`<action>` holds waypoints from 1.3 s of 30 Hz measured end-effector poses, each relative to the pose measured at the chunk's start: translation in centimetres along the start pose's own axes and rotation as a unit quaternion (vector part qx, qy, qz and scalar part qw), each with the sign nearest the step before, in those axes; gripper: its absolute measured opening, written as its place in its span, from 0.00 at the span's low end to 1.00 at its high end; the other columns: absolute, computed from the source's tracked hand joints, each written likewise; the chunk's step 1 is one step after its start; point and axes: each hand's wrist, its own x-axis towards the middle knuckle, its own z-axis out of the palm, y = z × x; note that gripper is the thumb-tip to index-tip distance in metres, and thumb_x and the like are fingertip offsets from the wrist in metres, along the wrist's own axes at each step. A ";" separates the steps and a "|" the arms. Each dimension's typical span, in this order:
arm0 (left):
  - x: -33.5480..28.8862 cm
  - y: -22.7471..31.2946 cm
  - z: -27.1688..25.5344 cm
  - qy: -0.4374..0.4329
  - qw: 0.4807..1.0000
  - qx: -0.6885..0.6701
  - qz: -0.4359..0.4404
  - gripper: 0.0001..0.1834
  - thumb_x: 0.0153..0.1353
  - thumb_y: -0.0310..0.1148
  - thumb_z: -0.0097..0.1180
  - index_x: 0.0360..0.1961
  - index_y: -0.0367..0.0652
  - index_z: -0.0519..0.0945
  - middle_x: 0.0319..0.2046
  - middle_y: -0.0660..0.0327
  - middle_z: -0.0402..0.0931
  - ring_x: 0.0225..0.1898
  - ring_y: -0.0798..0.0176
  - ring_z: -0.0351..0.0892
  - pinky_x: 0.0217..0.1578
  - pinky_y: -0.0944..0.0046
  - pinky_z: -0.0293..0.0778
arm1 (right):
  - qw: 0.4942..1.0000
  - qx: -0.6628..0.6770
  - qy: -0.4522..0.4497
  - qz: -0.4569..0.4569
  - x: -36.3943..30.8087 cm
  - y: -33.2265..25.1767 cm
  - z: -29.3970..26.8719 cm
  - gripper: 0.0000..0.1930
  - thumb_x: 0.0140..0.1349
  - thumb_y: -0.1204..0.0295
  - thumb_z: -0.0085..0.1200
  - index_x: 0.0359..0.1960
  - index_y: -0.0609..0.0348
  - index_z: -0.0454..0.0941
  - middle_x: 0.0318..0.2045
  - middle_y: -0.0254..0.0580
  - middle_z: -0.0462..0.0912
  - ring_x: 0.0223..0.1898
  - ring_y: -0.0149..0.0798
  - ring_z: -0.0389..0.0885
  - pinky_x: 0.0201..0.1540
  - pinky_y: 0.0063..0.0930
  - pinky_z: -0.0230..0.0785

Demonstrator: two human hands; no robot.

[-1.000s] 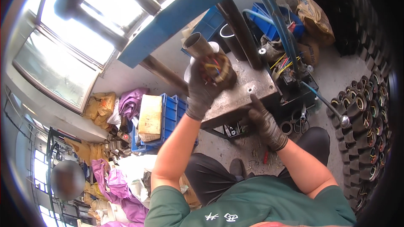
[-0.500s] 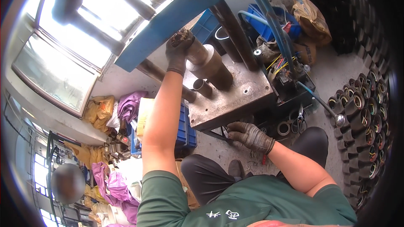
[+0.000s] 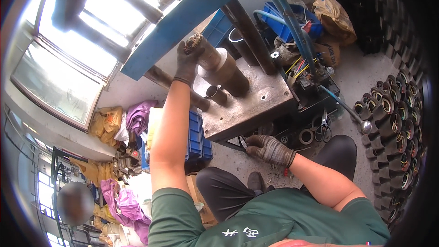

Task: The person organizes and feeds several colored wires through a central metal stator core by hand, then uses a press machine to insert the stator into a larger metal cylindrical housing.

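Note:
My left hand [image 3: 186, 64], in a dark work glove, is closed around the upper end of a metal cylinder with copper windings [image 3: 195, 42]. This cylinder stands tilted in view on a thicker grey metal sleeve [image 3: 224, 71], under the blue plate [image 3: 183, 23] of a press. A short open tube [image 3: 216, 94] stands beside the sleeve on the steel press bed [image 3: 249, 110]. My right hand [image 3: 272, 150], in a grey striped glove, is below the bed's front edge. Its fingers are bent at a dark bracket [image 3: 238, 142]; what they grip is hidden.
Several stacked cylinders with wires [image 3: 388, 128] stand at right. A lever with a ball knob [image 3: 366, 127] reaches toward them. Scissors [image 3: 323, 130] and a ring [image 3: 306, 136] lie under the machine. Blue crates [image 3: 199, 135] and bags [image 3: 107, 123] stand at left.
The view has shifted slightly, moving the machine a little left and down in the picture. My left hand stays on the wound cylinder, and my right hand stays below the bed's edge.

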 end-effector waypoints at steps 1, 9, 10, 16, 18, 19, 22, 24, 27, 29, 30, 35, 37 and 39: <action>0.1 0.0 -0.1 -0.010 0.999 0.029 0.009 0.32 0.53 0.34 0.76 0.59 0.44 0.77 0.47 0.62 0.81 0.47 0.63 0.81 0.47 0.64 0.81 | 1.000 -0.014 0.007 0.007 -0.2 -0.1 0.1 0.25 0.68 0.62 0.65 0.61 0.66 0.78 0.54 0.53 0.86 0.57 0.45 0.85 0.60 0.36 0.77; 0.1 1.7 0.0 0.012 0.975 0.219 0.035 0.34 0.49 0.36 0.80 0.56 0.34 0.79 0.44 0.56 0.87 0.45 0.61 0.86 0.50 0.63 0.80 | 0.992 -0.122 -0.011 -0.015 -0.8 -0.1 0.0 0.23 0.67 0.62 0.63 0.59 0.63 0.80 0.50 0.54 0.88 0.53 0.47 0.87 0.57 0.38 0.79; 0.2 1.7 -0.3 0.034 0.954 0.296 0.031 0.34 0.50 0.40 0.79 0.56 0.36 0.80 0.46 0.55 0.86 0.47 0.60 0.86 0.52 0.62 0.79 | 0.991 -0.131 -0.017 -0.017 -0.8 -0.2 0.0 0.23 0.67 0.63 0.63 0.59 0.64 0.80 0.49 0.54 0.88 0.53 0.47 0.87 0.56 0.38 0.79; -0.3 2.4 1.8 0.089 0.871 0.482 -0.021 0.48 0.49 0.57 0.77 0.64 0.37 0.73 0.51 0.47 0.84 0.55 0.47 0.85 0.59 0.56 0.77 | 0.997 -0.073 0.000 -0.029 -2.2 -2.0 -0.7 0.19 0.67 0.69 0.61 0.57 0.64 0.81 0.48 0.52 0.88 0.52 0.43 0.86 0.56 0.35 0.78; -0.4 2.0 1.3 0.103 0.881 0.462 -0.024 0.52 0.49 0.57 0.77 0.66 0.35 0.69 0.53 0.46 0.84 0.56 0.47 0.84 0.59 0.56 0.77 | 0.999 -0.035 0.014 -0.034 -3.2 -4.9 -1.0 0.15 0.66 0.77 0.60 0.53 0.66 0.82 0.48 0.48 0.88 0.51 0.37 0.85 0.56 0.31 0.77; -0.4 1.3 0.7 0.109 0.888 0.447 -0.024 0.56 0.48 0.57 0.77 0.69 0.33 0.65 0.54 0.45 0.83 0.56 0.47 0.84 0.59 0.56 0.77 | 0.999 -0.044 0.007 -0.032 -3.7 -6.5 -1.3 0.15 0.66 0.77 0.60 0.53 0.66 0.82 0.48 0.48 0.88 0.51 0.37 0.85 0.56 0.31 0.77; -3.1 -0.4 0.9 0.139 0.950 0.280 -0.019 0.61 0.55 0.54 0.74 0.76 0.30 0.52 0.57 0.44 0.81 0.58 0.48 0.82 0.60 0.57 0.76 | 0.980 -0.138 0.041 -0.137 -7.1 -10.4 -2.8 0.10 0.62 0.82 0.60 0.45 0.64 0.84 0.42 0.43 0.88 0.49 0.39 0.86 0.58 0.34 0.76; -5.7 -2.3 -0.6 0.178 0.982 0.058 0.010 0.51 0.63 0.42 0.71 0.76 0.31 0.51 0.53 0.48 0.82 0.51 0.55 0.83 0.57 0.63 0.76 | 0.951 -0.217 0.084 -0.205 -10.9 -14.3 -3.6 0.09 0.62 0.81 0.58 0.43 0.61 0.84 0.42 0.42 0.87 0.51 0.42 0.85 0.65 0.40 0.67; -15.1 -9.5 -4.8 0.087 0.968 0.144 0.186 0.32 0.69 0.28 0.63 0.70 0.34 0.63 0.50 0.56 0.80 0.50 0.64 0.80 0.52 0.65 0.77 | 0.833 -0.414 0.187 -0.317 -16.1 -19.5 -5.2 0.06 0.62 0.77 0.58 0.40 0.60 0.83 0.40 0.45 0.87 0.49 0.46 0.85 0.54 0.36 0.74; -26.2 -7.1 -3.4 0.103 0.990 -0.091 0.032 0.26 0.69 0.27 0.61 0.66 0.35 0.70 0.49 0.59 0.80 0.51 0.65 0.79 0.52 0.64 0.78 | 0.748 -0.529 0.257 -0.307 -18.2 -20.5 -6.7 0.06 0.65 0.73 0.59 0.41 0.60 0.83 0.45 0.46 0.85 0.49 0.46 0.83 0.53 0.36 0.73; -31.7 -8.9 -4.2 0.132 0.988 -0.080 -0.021 0.24 0.69 0.26 0.62 0.64 0.36 0.72 0.49 0.59 0.79 0.51 0.64 0.79 0.53 0.64 0.78 | 0.735 -0.568 0.272 -0.253 -18.6 -20.6 -7.6 0.07 0.65 0.73 0.59 0.42 0.61 0.83 0.46 0.46 0.84 0.48 0.45 0.82 0.52 0.36 0.73; -59.9 -20.4 -6.2 0.232 0.907 0.174 -0.304 0.25 0.65 0.33 0.68 0.60 0.36 0.77 0.49 0.51 0.84 0.52 0.58 0.84 0.55 0.60 0.79 | 0.748 -0.600 0.252 -0.126 -17.9 -16.2 -16.3 0.08 0.71 0.81 0.54 0.49 0.66 0.81 0.61 0.45 0.78 0.56 0.40 0.79 0.59 0.30 0.71; -68.2 -23.3 -4.4 0.278 0.883 0.146 -0.349 0.27 0.63 0.37 0.70 0.59 0.36 0.78 0.45 0.50 0.86 0.48 0.56 0.87 0.54 0.57 0.80 | 0.734 -0.613 0.208 -0.208 -17.3 -16.6 -19.7 0.12 0.71 0.83 0.53 0.53 0.65 0.81 0.63 0.44 0.77 0.61 0.40 0.77 0.62 0.30 0.70; -74.9 -23.6 -2.6 0.343 0.821 0.148 -0.432 0.25 0.61 0.36 0.70 0.58 0.38 0.80 0.43 0.52 0.87 0.46 0.56 0.87 0.51 0.57 0.81 | 0.760 -0.588 0.217 -0.173 -15.1 -16.3 -21.2 0.12 0.71 0.82 0.54 0.53 0.65 0.81 0.62 0.44 0.78 0.59 0.40 0.77 0.60 0.30 0.70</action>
